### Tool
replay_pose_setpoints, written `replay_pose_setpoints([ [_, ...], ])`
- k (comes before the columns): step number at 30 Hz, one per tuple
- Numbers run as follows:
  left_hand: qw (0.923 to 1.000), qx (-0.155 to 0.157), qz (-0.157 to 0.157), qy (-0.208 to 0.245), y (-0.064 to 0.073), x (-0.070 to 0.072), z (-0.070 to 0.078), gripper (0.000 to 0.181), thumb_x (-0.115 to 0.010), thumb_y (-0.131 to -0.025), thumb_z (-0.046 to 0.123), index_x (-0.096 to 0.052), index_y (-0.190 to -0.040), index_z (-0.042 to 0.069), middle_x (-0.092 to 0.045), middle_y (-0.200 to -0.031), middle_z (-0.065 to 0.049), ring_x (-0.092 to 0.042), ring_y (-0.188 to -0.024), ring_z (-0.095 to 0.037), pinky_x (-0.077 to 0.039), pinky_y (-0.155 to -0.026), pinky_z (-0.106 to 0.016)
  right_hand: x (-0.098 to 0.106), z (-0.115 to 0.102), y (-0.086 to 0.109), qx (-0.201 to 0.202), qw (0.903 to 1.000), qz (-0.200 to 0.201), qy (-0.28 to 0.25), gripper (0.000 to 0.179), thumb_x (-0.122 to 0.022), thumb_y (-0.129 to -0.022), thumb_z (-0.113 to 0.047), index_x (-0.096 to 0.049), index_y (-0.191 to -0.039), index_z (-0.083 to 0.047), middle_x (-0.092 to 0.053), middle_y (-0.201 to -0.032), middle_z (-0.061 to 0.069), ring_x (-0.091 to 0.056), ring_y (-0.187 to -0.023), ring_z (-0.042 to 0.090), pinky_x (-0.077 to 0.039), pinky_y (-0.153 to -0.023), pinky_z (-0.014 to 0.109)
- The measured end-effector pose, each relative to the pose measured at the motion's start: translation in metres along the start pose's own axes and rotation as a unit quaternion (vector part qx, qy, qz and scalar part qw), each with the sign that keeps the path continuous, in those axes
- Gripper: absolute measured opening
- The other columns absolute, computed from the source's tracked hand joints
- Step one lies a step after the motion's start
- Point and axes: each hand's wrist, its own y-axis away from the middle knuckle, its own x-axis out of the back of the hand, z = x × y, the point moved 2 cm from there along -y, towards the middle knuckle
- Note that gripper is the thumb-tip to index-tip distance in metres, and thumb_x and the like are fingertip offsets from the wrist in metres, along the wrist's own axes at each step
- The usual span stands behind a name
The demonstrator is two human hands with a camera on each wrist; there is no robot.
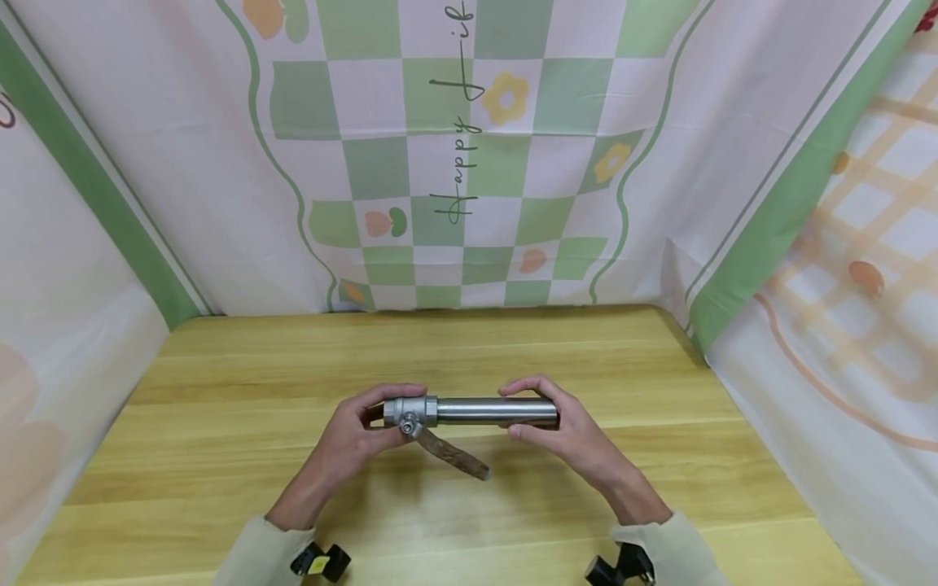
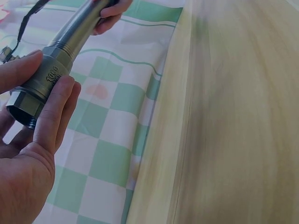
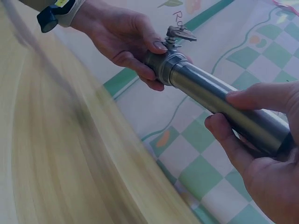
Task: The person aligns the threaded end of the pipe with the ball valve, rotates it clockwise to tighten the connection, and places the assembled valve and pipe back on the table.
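Note:
A ball valve (image 1: 419,408) of grey metal has a steel pipe (image 1: 469,411) joined to its right end, with some thread showing at the joint in the right wrist view. My left hand (image 1: 352,435) grips the valve body, thumb on the near side and fingers on the far side. The valve's worn brown lever (image 1: 454,456) slants toward me and to the right. Around the pipe's right end my right hand (image 1: 575,427) curls its thumb and fingers. In the left wrist view, the valve's open hexagonal end (image 2: 24,108) faces the left palm. Valve and pipe lie roughly level above the table.
Beneath the hands is a wooden table (image 1: 256,391). A green-and-white checked cloth (image 1: 440,163) hangs behind its far edge, with more printed cloth (image 1: 843,325) on the right and left sides. Small black devices (image 1: 322,561) sit on both wrists.

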Motion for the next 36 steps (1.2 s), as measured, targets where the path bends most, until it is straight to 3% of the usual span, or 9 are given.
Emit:
replay_pose_setpoints([
  [6, 1.0000, 0.003, -0.002, -0.002, 0.0005, -0.0007, 0.0011, 0.054, -0.081, -0.090, 0.003, -0.070, -0.142, 0.009, -0.063, -0.146, -0.024, -0.067, -0.110, -0.029, -0.065, -0.085, -0.033, 0.0015, -0.0017, -0.0008, 0.018, 0.9994, -0.021, -0.021, 0.040, -0.076, -0.097, 0.003, -0.058, -0.133, -0.001, -0.054, -0.144, 0.023, -0.072, -0.112, 0.018, -0.065, -0.092, 0.029],
  [14, 1.0000, 0.004, -0.004, 0.004, 0.0012, -0.0013, 0.0020, 0.053, -0.080, -0.090, 0.003, -0.070, -0.142, 0.010, -0.063, -0.146, -0.023, -0.067, -0.110, -0.029, -0.065, -0.086, -0.033, 0.0036, -0.0027, -0.0007, 0.001, 0.9997, -0.022, -0.012, 0.038, -0.076, -0.098, 0.000, -0.061, -0.133, -0.001, -0.064, -0.129, 0.022, -0.074, -0.101, 0.016, -0.065, -0.084, 0.027],
  [26, 1.0000, -0.005, -0.008, 0.002, 0.0011, -0.0003, 0.0028, 0.052, -0.080, -0.091, 0.004, -0.069, -0.142, 0.007, -0.062, -0.145, -0.027, -0.066, -0.109, -0.029, -0.065, -0.085, -0.031, 0.0038, -0.0035, -0.0004, -0.008, 0.9997, -0.012, 0.020, 0.036, -0.075, -0.101, -0.006, -0.063, -0.136, -0.005, -0.061, -0.134, 0.024, -0.068, -0.101, 0.019, -0.062, -0.082, 0.026],
  [36, 1.0000, 0.003, -0.004, 0.003, 0.0009, -0.0010, 0.0033, 0.053, -0.080, -0.091, 0.004, -0.070, -0.142, 0.010, -0.063, -0.145, -0.024, -0.067, -0.109, -0.027, -0.065, -0.085, -0.032, 0.0038, -0.0026, -0.0002, -0.012, 0.9996, -0.002, 0.024, 0.035, -0.074, -0.103, -0.008, -0.065, -0.136, -0.005, -0.062, -0.134, 0.023, -0.069, -0.101, 0.020, -0.063, -0.082, 0.029],
])
